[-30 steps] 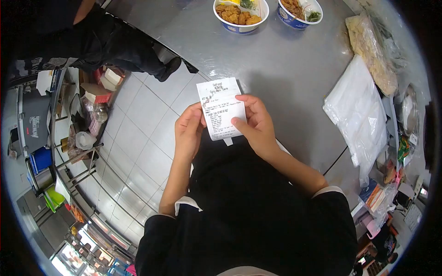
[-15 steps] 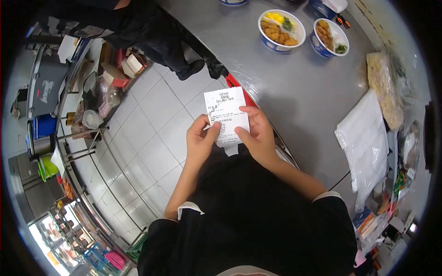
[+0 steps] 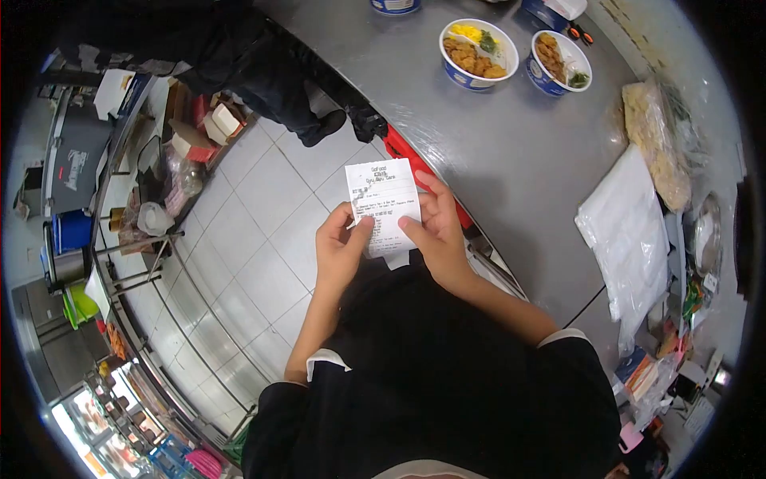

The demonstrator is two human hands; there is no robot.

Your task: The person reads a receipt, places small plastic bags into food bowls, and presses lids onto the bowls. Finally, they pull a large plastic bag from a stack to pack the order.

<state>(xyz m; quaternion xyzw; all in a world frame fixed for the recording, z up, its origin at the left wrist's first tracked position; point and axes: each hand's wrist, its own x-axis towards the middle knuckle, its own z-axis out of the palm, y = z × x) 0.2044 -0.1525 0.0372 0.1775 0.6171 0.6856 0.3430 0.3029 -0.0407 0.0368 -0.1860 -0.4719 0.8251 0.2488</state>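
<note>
A printed paper receipt (image 3: 384,199) is held up in front of my body, its text facing me. My left hand (image 3: 341,241) pinches its left edge, thumb on the front and fingers behind. On the right edge, my right hand (image 3: 435,231) grips it with the thumb on the print, while the index finger stands a little off the paper. Two paper bowls stand on the steel table beyond: one bowl (image 3: 478,54) with fried pieces, yellow food and greens, another bowl (image 3: 559,64) with brown pieces, something white and greens.
White plastic bags (image 3: 626,239) and a bag of yellowish food (image 3: 656,144) lie along the table's right side. Orange-handled scissors (image 3: 581,33) are near the wall. A person in dark trousers (image 3: 275,88) stands at upper left. Metal racks (image 3: 152,275) line the left.
The receipt and both hands have shifted slightly left in view. My right index finger has lifted off the paper's edge. The surroundings have shifted a little with the camera.
</note>
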